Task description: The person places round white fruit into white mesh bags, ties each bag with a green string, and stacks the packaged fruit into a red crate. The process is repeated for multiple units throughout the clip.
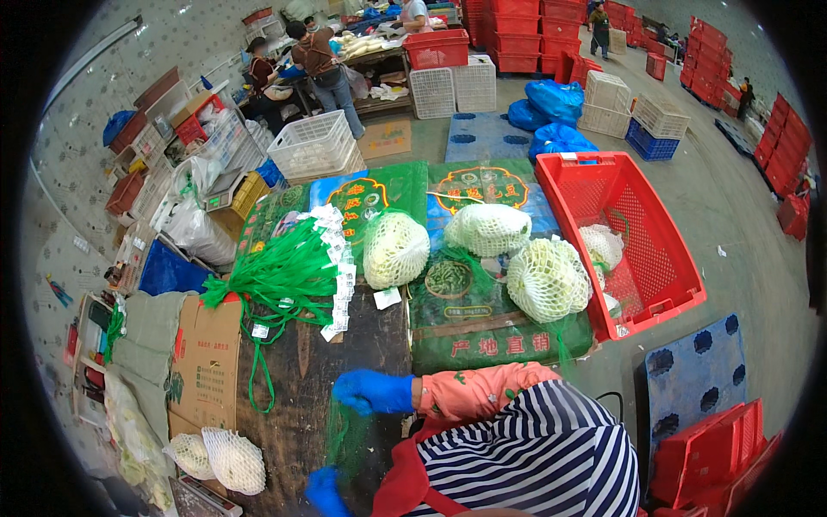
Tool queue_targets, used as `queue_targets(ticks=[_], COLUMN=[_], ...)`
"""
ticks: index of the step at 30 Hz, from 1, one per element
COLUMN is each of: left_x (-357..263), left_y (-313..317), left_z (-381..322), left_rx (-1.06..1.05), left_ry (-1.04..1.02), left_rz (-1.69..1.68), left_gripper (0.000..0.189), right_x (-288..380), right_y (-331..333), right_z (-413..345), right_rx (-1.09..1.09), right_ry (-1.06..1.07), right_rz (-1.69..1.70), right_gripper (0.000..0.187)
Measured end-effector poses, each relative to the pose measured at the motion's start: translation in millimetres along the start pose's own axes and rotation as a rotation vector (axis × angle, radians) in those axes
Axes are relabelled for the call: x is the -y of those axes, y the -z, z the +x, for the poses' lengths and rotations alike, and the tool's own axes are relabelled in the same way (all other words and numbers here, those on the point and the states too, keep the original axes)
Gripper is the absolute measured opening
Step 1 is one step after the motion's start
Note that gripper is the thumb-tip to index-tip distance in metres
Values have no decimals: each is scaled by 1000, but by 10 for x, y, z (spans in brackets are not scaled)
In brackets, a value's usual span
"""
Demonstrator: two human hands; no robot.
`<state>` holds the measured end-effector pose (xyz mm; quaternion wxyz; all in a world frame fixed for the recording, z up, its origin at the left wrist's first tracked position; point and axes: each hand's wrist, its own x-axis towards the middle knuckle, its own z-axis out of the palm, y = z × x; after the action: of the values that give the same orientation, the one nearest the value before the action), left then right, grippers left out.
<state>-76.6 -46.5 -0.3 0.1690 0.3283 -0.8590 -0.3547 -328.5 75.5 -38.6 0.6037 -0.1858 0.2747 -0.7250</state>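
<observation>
Green plastic mesh netting (345, 433) stretches between my two blue-gloved hands above the dark wooden tabletop (291, 388). My right hand (369, 391) is closed on its upper end. My left hand (326, 491), blurred near the bottom edge, is at the netting's lower end; its fingers are not clear. Beyond them lies a bundle of green net bags (278, 271) with white printed tags (342, 284). To its right sit a vegetable in white foam net (395, 250), another farther right (489, 229), and more foam-netted produce (548, 279) by the red crate.
A red plastic crate (694, 294) holding netted produce stands at the right. Foam-netted pieces (234, 460) lie at the lower left, near a cardboard sheet (207, 362). Blue pallets (698, 375), white crates (316, 139) and blue bags (555, 103) stand around. Several people work farther back.
</observation>
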Motion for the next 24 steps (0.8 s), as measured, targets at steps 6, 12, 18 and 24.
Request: queue_targets(ticks=[6,12,18,24], left_x=[-281,-268,-463,-1182], left_y=[405,79,116,348], left_z=[-22,-16,228,45], left_rx=[-230,-41,-173,-18], left_ry=[283,160,759,384], left_rz=[-532,-135,-1385,-1048], left_gripper=[23,23,10,6], right_x=[-236,99,-149,-44], right_y=[-102,228,-102,20], right_z=[-303,-48,-313,-399], right_rx=[135,-208,160,-144], right_ry=[305,495,16,162], right_rz=[-1455,-611,-353,-1348], right_gripper=[37,19,14,25])
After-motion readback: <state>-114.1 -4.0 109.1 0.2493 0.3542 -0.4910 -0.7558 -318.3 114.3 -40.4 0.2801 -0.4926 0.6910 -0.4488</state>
